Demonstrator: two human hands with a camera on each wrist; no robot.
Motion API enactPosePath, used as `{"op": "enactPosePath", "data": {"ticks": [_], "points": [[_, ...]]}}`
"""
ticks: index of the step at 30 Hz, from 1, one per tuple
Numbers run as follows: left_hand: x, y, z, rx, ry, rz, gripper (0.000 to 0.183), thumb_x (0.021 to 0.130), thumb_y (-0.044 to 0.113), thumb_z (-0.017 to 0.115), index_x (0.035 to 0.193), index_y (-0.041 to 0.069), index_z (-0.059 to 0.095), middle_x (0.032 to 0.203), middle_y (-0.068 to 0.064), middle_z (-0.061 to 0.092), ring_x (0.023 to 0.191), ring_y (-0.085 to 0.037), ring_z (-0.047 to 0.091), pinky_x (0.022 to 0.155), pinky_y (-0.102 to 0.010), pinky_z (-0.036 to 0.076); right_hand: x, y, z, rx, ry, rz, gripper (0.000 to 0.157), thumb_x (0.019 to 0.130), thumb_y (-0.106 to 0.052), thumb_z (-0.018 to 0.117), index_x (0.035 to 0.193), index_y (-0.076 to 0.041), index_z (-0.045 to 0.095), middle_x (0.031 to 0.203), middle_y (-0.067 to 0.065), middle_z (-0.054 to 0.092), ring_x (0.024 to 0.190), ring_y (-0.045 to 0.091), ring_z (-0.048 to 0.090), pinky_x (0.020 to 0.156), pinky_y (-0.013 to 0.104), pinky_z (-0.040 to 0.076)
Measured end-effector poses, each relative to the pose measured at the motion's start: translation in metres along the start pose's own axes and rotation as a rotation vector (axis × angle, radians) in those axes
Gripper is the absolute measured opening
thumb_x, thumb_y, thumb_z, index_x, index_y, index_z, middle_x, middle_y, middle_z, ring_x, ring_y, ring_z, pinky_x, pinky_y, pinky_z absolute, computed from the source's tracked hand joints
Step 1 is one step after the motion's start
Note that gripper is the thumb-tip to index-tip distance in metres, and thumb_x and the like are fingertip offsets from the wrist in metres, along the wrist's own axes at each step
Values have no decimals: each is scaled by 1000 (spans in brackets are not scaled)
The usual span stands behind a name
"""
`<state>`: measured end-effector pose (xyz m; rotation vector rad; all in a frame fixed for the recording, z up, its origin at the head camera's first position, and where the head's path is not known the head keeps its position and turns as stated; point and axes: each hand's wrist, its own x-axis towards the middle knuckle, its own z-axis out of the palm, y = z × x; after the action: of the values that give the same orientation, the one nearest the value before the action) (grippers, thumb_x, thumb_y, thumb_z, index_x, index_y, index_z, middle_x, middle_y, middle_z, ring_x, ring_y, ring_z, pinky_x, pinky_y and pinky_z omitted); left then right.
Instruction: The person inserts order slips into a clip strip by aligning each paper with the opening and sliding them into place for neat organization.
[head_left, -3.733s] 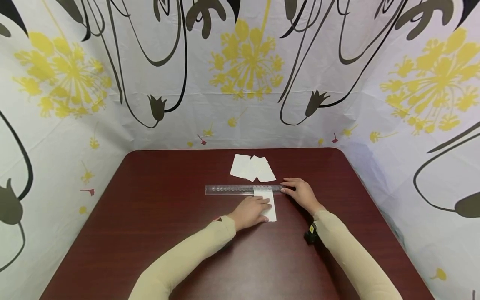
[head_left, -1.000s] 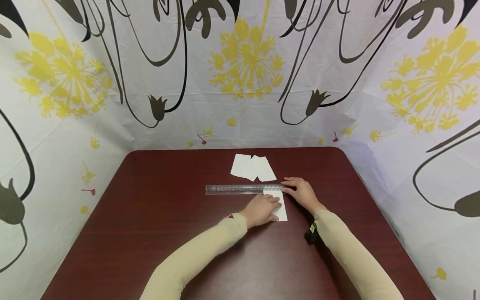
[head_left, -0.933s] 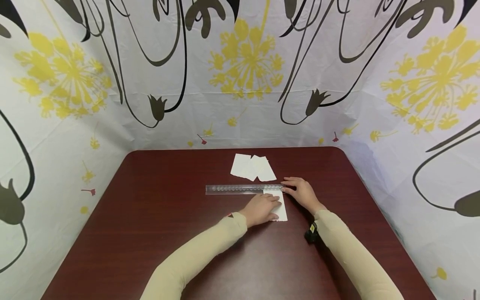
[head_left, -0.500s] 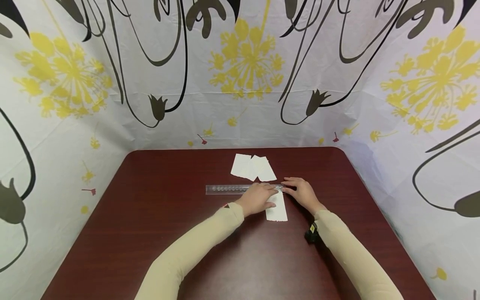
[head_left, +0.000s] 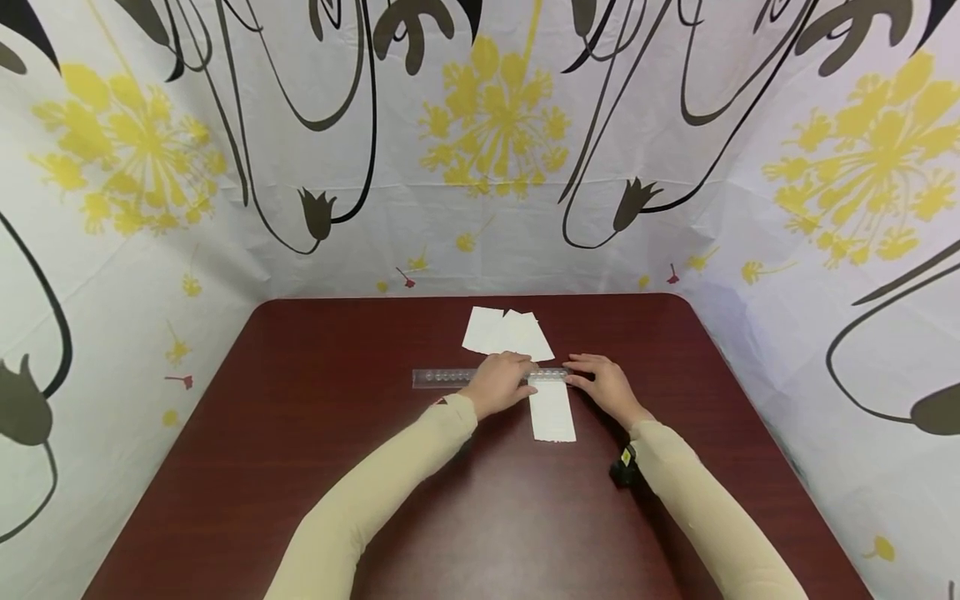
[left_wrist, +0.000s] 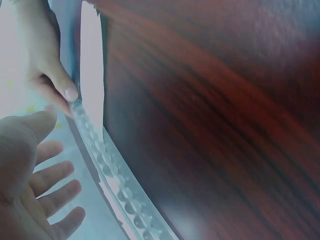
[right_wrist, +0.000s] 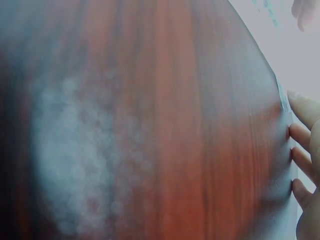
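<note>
So the ruler (head_left: pixel 442 379) is lying flat across the table (head_left: pixel 315 433), and the strip (head_left: pixel 552 412) is on its near side with the top end tucked under the clear plastic, close to the ruler's right end. Right hand (head_left: pixel 609 390) has its thumb down on that end, fingers loosely stretched past the far edge, more pressing than gripping imo. Left hand (head_left: pixel 497 385) is over the ruler, left of the strip, fingers loose and spread, holding nothing, and I can't spot any contact. Main worry is the hold: looks like only one end is pinned, so if the left hand bumps the ruler, I reckon it could pivot around that thumb and end up crooked on the paper. The strip's near end has nothing on it either, so a knock might skew it. View-wise, left wrist gives you the gap between those loose fingers and the ruler, which head hides since the hand covers that stretch; head's the only one showing the scraps (head_left: pixel 495 329) whole, just beyond the ruler, and right wrist is mostly blurry table with the right hand poking in at the side
</note>
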<state>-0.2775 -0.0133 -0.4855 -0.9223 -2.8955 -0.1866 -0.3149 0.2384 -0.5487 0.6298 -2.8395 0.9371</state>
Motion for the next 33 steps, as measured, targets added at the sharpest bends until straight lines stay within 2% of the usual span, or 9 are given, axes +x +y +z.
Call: {"op": "enactPosePath", "data": {"ticks": [6, 15, 25, 33], "points": [[2, -13, 1, -48, 16, -97, 41, 96, 37, 64, 130, 14, 65, 134, -2, 66, 123, -22, 63, 103, -39, 51, 0, 0, -2, 7, -18, 15, 41, 93, -33, 68, 129, -15, 67, 144, 9, 58, 138, 34, 46, 112, 58, 37], [5, -38, 0, -200, 36, -245, 38, 96, 30, 65, 127, 8, 66, 129, -9, 69, 118, -30, 64, 97, -43, 54, 1, -1, -6, -3, -15, 12, 40, 93, -33, 68, 129, -14, 67, 144, 10, 57, 138, 34, 46, 112, 57, 37], [17, -67, -4, -269, 52, -434, 37, 95, 28, 65, 126, 7, 67, 124, -14, 70, 112, -32, 68, 92, -45, 56, 0, -5, -7, 12, -3, 4, 38, 93, -30, 69, 127, -12, 68, 144, 11, 58, 137, 35, 47, 112, 58, 38], [23, -76, -4, -310, 32, -539, 39, 96, 27, 65, 126, 2, 66, 123, -17, 68, 114, -35, 65, 92, -47, 56, -2, -6, -4, 29, -30, 21, 38, 93, -31, 68, 127, -14, 69, 145, 11, 57, 138, 35, 46, 111, 58, 38]]}}
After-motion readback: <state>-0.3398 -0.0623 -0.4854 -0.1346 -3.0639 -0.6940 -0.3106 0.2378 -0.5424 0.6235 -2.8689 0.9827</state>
